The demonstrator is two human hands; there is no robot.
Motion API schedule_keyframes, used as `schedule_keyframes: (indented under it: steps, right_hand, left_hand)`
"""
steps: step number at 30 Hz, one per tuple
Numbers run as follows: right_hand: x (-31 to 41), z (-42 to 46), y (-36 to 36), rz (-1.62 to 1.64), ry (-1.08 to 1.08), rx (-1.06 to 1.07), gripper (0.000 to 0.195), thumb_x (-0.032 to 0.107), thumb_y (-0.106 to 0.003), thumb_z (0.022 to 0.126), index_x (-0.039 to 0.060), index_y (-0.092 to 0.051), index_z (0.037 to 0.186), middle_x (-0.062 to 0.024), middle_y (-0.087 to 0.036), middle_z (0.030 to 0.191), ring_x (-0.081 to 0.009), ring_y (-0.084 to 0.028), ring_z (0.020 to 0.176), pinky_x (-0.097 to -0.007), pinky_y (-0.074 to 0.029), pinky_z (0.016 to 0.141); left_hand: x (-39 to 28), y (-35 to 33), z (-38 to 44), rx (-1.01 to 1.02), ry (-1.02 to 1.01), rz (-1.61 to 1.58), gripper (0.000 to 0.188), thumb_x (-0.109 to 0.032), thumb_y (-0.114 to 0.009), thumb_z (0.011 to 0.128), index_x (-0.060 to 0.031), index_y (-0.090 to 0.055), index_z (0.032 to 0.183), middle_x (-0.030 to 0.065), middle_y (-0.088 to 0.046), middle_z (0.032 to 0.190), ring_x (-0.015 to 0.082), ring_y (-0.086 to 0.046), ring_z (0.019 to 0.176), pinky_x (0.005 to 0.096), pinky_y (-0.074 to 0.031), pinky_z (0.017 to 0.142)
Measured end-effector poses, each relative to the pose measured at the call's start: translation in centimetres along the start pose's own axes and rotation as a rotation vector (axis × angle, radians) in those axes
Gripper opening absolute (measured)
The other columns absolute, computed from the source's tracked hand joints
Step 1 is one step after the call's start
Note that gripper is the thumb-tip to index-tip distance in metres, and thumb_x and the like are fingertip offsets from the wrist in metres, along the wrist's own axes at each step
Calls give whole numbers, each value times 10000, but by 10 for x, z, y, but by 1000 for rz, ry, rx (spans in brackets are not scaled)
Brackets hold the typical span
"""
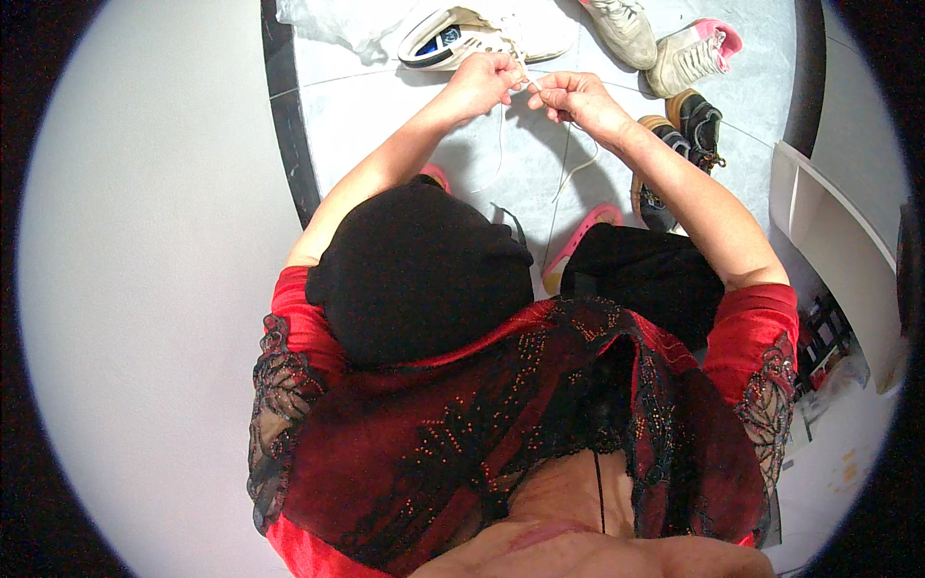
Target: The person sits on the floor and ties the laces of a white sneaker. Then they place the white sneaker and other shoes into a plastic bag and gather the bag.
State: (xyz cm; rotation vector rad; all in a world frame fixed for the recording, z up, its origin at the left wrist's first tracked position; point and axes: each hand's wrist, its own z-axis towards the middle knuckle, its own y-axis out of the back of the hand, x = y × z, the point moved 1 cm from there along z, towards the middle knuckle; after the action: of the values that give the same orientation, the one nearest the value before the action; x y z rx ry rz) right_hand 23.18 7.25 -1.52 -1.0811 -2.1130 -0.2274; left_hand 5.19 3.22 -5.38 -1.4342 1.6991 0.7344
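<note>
A white low sneaker [426, 56] with a dark heel trim and a blue printed insole lies on the floor at the top of the view. In front of its lacing area, my left hand [491, 81] pinches a white shoelace [577, 172] between thumb and fingers. Just to the right, my right hand [576, 100] grips the same lace, a short stretch of it showing between the two hands. Loose lace ends hang below both hands. My fingers hide part of the lace, so whether it is knotted there is unclear.
Clear plastic [347, 25] lies left of the sneaker. To the right sit worn grey-and-pink sneakers [683, 63] and black shoes [695, 119] with tan parts. A pink clog [584, 235] shows beside my black-clad knee [426, 274]. A white wall or panel [144, 289] borders the left.
</note>
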Motion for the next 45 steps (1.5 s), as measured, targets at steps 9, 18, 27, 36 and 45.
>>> schedule_keyframes:
  steps: [9, 18, 27, 36, 45]
  right_hand:
    - [-3, -1, 0, -188, -17, 126, 145, 174, -579, 881, 46, -628, 926, -4, -640, 770, -41, -475, 585, -194, -406, 554]
    - [-9, -35, -1, -960, 141, 249, 172, 172, -569, 730, 18, -622, 784, -193, -613, 697, -348, -602, 684, -402, -482, 671]
    - [17, -91, -27, -1396, 116, 383, 153, 132, -610, 713, 29, -612, 826, -202, -620, 733, -383, -612, 764, -468, -489, 682]
    - [42, -149, -13, -1182, 412, 134, 135, 71, -600, 659, 38, -595, 790, -165, -627, 751, -348, -624, 749, -438, -501, 627]
    - [68, -199, -13, -1006, 670, 60, 101, 5, -574, 665, -40, -538, 748, -192, -604, 706, -354, -618, 699, -433, -487, 592]
  left_hand:
    - [-12, 14, -7, 57, -55, 200, 183, -170, -543, 829, -22, -624, 758, 48, -579, 628, 102, -551, 552, 275, -444, 480]
    - [-73, 63, -26, -558, -378, 486, 174, -220, -652, 772, -60, -671, 837, 85, -625, 725, 239, -615, 666, 335, -483, 639]
    - [-47, 65, -30, -510, -329, 596, 145, -131, -570, 818, -43, -661, 889, 130, -648, 826, 254, -631, 719, 345, -486, 670]
    - [-84, 47, -32, -241, -242, 997, 230, -221, -563, 826, -15, -608, 917, 182, -625, 861, 349, -603, 822, 419, -463, 699]
    - [-63, 35, -11, 31, -163, 1251, 201, -85, -589, 749, -1, -537, 924, 258, -602, 823, 431, -575, 817, 499, -452, 719]
